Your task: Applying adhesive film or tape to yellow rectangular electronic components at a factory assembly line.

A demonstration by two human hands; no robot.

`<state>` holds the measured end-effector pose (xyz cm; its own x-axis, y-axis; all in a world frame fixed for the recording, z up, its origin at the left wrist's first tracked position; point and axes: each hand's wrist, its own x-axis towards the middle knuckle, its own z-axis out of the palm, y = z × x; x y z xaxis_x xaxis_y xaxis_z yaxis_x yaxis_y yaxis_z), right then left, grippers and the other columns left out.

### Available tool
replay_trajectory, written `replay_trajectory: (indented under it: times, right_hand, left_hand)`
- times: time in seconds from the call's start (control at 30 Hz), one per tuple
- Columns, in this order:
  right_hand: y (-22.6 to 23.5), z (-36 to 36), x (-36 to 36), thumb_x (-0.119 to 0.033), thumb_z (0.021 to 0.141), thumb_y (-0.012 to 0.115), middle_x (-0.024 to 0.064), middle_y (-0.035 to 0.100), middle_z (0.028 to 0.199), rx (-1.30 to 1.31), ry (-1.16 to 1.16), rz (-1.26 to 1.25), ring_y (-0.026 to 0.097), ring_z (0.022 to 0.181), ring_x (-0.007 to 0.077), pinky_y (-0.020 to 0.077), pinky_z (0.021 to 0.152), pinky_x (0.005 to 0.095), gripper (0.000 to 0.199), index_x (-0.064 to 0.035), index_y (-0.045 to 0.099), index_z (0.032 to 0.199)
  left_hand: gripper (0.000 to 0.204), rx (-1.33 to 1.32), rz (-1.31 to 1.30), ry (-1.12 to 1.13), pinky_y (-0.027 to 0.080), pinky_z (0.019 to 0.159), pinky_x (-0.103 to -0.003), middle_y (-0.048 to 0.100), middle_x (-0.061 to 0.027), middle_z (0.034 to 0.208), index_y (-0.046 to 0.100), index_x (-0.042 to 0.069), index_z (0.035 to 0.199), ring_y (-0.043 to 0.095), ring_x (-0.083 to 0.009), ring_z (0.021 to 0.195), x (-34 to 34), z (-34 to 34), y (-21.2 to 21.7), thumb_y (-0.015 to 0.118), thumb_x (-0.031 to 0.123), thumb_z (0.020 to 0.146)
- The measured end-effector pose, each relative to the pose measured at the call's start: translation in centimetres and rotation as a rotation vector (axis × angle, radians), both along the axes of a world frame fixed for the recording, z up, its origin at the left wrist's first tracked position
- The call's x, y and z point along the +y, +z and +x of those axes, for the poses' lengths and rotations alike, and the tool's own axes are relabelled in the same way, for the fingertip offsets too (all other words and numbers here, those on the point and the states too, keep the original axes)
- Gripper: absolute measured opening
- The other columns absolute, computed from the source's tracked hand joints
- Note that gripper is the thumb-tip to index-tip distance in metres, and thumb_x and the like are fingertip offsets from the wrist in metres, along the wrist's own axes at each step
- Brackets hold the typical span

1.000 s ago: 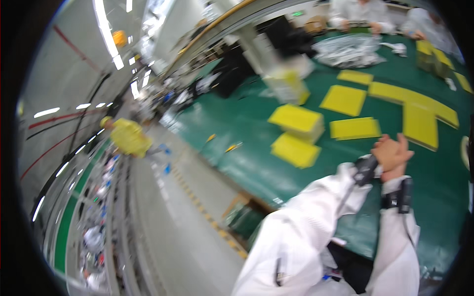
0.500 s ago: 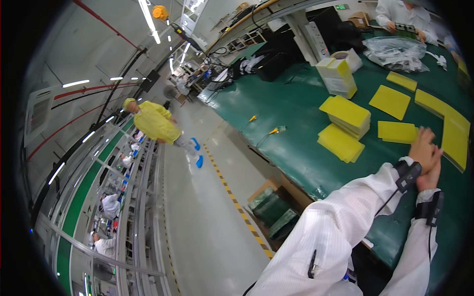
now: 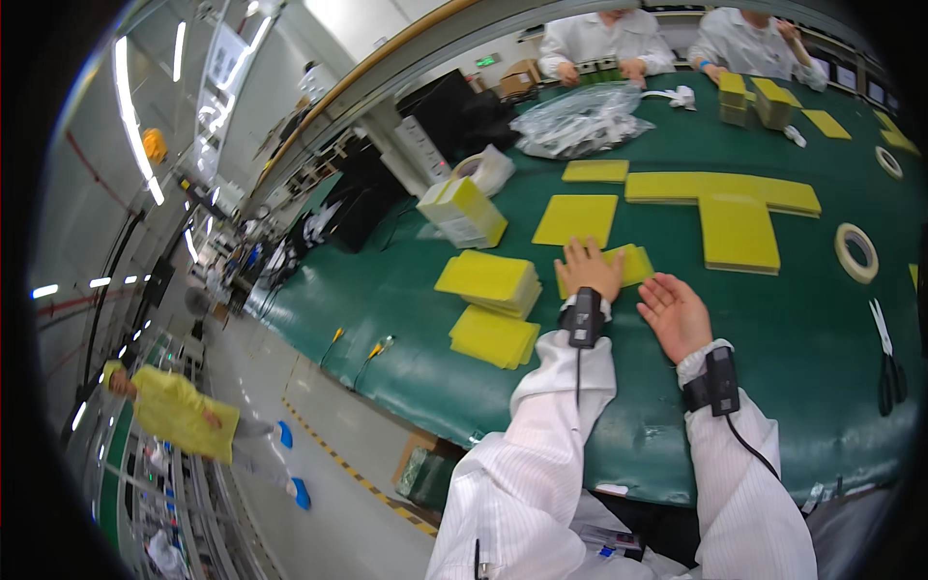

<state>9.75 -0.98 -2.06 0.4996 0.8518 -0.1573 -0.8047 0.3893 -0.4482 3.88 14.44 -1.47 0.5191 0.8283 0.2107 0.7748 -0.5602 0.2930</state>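
Observation:
My left hand point(image 3: 592, 269) lies flat with its fingers spread over a small stack of yellow rectangular sheets point(image 3: 634, 263). My right hand point(image 3: 677, 315) is turned partly palm up beside the stack's right end, its fingers stretched out and nothing in them. Beyond my left hand rests a yellow square sheet point(image 3: 574, 220), and a smaller yellow strip point(image 3: 595, 171) is behind it. Left of my hands stand a thick stack of yellow sheets point(image 3: 491, 281) and a lower, fanned stack point(image 3: 495, 336). To the right, more yellow sheets point(image 3: 739, 237) form a T shape.
A tape roll point(image 3: 856, 253) and scissors point(image 3: 887, 362) lie at the right. Farther back are a wrapped yellow-and-white block point(image 3: 462, 215) and a clear plastic bag point(image 3: 580, 121). Two co-workers in white sit across the green table point(image 3: 638, 387). Someone in yellow point(image 3: 184, 411) is in the aisle.
The view has swung right, bringing in the scissors, tape rolls and a second co-worker. My hands, together before, are now apart, the left one over the small stack.

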Motion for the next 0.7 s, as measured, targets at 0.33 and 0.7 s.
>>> replay_trajectory:
  times: [0.33,0.7]
  right_hand:
    - [1.0,-2.3,1.0,-0.015,0.087,0.056,0.0031,0.057,0.078,0.031,-0.026,-0.034,0.055,0.073,0.0147,0.0463,0.069,0.0292,0.008,-0.0071,0.057,0.090]
    - [0.6,-1.9,1.5,-0.016,0.089,0.053,0.0029,0.056,0.081,0.013,0.013,-0.068,0.054,0.075,0.0126,0.0461,0.071,0.0269,0.012,-0.0056,0.054,0.095]
  left_hand:
    - [0.088,0.160,0.178,0.190,0.025,0.103,-0.053,0.041,-0.0245,0.133,0.047,0.003,0.127,0.035,-0.0358,0.127,5.4,1.3,-0.3,0.044,0.074,0.075]
    - [0.024,0.536,0.425,-0.284,0.053,0.059,-0.039,0.068,-0.0115,0.079,0.069,0.008,0.073,0.067,-0.0270,0.072,6.4,3.8,1.0,0.051,0.018,0.083]
